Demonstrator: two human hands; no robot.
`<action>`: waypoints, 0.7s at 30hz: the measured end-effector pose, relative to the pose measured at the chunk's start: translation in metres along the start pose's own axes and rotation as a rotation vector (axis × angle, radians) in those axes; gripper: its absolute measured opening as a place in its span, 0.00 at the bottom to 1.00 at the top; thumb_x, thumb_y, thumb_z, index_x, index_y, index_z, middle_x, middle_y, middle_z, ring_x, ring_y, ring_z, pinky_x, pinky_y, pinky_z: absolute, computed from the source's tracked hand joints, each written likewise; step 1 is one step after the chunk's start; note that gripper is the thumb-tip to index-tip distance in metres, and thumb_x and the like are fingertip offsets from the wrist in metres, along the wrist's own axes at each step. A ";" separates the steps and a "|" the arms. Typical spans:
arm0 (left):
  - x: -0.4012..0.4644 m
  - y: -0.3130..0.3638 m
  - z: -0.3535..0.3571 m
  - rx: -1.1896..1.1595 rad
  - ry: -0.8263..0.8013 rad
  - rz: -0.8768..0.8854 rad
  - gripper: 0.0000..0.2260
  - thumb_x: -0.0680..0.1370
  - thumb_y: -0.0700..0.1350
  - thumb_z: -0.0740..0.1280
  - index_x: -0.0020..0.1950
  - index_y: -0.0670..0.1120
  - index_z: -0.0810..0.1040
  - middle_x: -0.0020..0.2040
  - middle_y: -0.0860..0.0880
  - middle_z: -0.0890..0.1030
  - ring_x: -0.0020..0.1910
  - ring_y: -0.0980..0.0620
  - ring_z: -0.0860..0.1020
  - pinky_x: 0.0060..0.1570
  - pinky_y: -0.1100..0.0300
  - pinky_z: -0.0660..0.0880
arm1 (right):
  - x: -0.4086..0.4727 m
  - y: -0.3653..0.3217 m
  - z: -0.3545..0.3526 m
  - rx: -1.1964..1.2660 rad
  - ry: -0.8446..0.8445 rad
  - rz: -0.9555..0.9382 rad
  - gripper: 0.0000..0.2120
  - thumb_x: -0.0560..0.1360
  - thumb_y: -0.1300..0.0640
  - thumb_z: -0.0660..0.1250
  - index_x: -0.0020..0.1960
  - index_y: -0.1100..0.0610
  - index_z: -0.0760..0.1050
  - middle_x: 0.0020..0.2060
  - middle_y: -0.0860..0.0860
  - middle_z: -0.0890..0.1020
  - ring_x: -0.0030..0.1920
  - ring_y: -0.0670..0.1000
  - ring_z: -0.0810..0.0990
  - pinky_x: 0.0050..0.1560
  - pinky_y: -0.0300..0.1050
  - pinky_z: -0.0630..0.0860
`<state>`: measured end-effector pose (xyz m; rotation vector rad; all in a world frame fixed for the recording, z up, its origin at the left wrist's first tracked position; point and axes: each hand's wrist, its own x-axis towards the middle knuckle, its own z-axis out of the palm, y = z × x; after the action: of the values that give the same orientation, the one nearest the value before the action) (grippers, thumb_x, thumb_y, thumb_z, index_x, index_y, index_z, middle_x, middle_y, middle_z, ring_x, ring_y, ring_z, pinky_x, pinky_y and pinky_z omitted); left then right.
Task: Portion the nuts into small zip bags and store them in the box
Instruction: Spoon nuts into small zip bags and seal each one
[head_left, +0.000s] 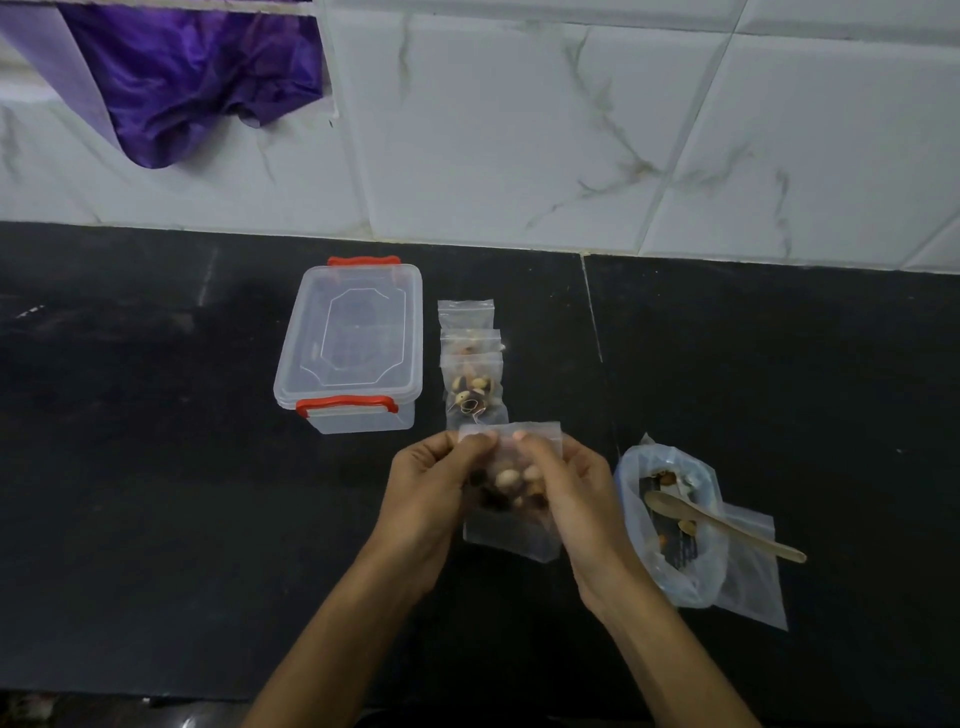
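1. Both hands hold one small zip bag (511, 499) just above the desk (156, 519), in front of the person. The left hand (434, 486) has its fingers curled round the bag's left edge, and the right hand (563, 486) pinches near the top right; the fingertips of both meet at the zip strip.
2. The step in hand looks like sealing the bag. To do it well, I would keep the nuts (511, 480) settled low, clear of the strip, then run the pinch along the whole seam so no gap stays open.
3. Pressing air out first should help the bags lie flat in the box.
4. The bag is thin, clear, slippery film; the nuts inside are rounded, pale and dark, and bulge the plastic.
5. A row of small bags (472, 364) lies just right of the box (353, 348), with nuts showing in the nearer ones.
6. The box is clear rigid plastic, rectangular with rounded corners, and its lid is on with red clips at both ends. It will need opening before storing.
7. To the right a soft bluish bag (670, 577) sits open with few nuts left, and a smooth wooden spoon (727, 527) rests in it, handle sticking out over flat spare bags.
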<state>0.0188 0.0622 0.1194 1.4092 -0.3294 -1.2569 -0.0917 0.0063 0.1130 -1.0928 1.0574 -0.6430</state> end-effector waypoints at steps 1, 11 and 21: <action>0.001 0.001 0.001 0.003 0.031 0.011 0.06 0.73 0.44 0.66 0.45 0.43 0.80 0.48 0.43 0.82 0.52 0.44 0.79 0.59 0.44 0.73 | 0.001 0.000 -0.002 0.012 -0.009 0.007 0.08 0.75 0.50 0.64 0.47 0.53 0.79 0.40 0.49 0.83 0.42 0.44 0.83 0.41 0.41 0.80; 0.008 0.003 0.003 0.021 -0.010 0.050 0.19 0.70 0.51 0.67 0.57 0.43 0.75 0.56 0.39 0.78 0.54 0.42 0.79 0.56 0.44 0.76 | 0.008 -0.006 0.002 0.071 0.030 -0.068 0.07 0.77 0.55 0.62 0.49 0.57 0.77 0.41 0.52 0.82 0.38 0.43 0.82 0.35 0.36 0.78; 0.021 0.004 0.007 -0.019 0.056 0.064 0.22 0.70 0.40 0.70 0.61 0.53 0.69 0.55 0.46 0.77 0.50 0.47 0.80 0.50 0.50 0.78 | 0.016 -0.003 0.002 0.024 0.018 -0.072 0.09 0.78 0.52 0.61 0.47 0.55 0.78 0.41 0.52 0.83 0.39 0.43 0.82 0.36 0.38 0.79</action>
<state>0.0235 0.0409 0.1143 1.4039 -0.3209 -1.1632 -0.0836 -0.0074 0.1107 -1.1094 1.0273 -0.7226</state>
